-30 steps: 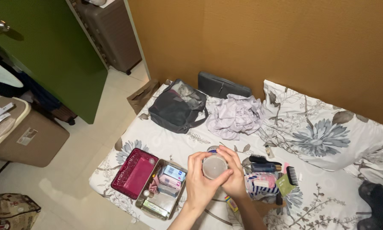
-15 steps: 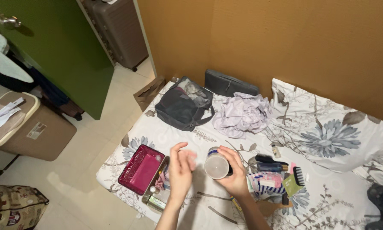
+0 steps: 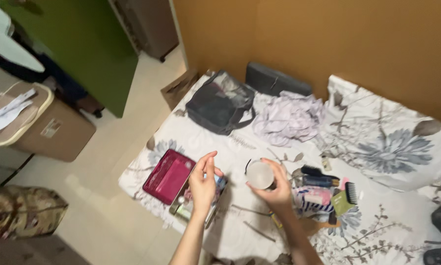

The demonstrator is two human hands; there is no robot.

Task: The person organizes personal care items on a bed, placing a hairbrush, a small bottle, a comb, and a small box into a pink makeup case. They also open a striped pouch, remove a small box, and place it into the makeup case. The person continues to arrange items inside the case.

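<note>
My right hand [image 3: 275, 189] grips a round white jar [image 3: 259, 174], its pale base turned up towards me, above the flowered bed sheet [image 3: 377, 147]. My left hand [image 3: 202, 182] hovers open with its fingers apart, a little left of the jar and not touching it. Right under that hand sits a metal tin [image 3: 196, 203] filled with small boxes and tubes. A red lacy tray [image 3: 169, 175] lies beside the tin on its left.
A grey bag [image 3: 220, 103], crumpled pale cloth [image 3: 289, 117] and a dark pouch [image 3: 277, 81] lie near the orange wall. Toiletries, a black brush [image 3: 314, 172] and a comb [image 3: 351, 192] lie right of the jar. A beige bin [image 3: 43, 130] stands on the floor by a green door [image 3: 83, 44].
My left hand has come off the jar and moved left over the tin. My right hand keeps the jar. The camera view has shifted and blurred.
</note>
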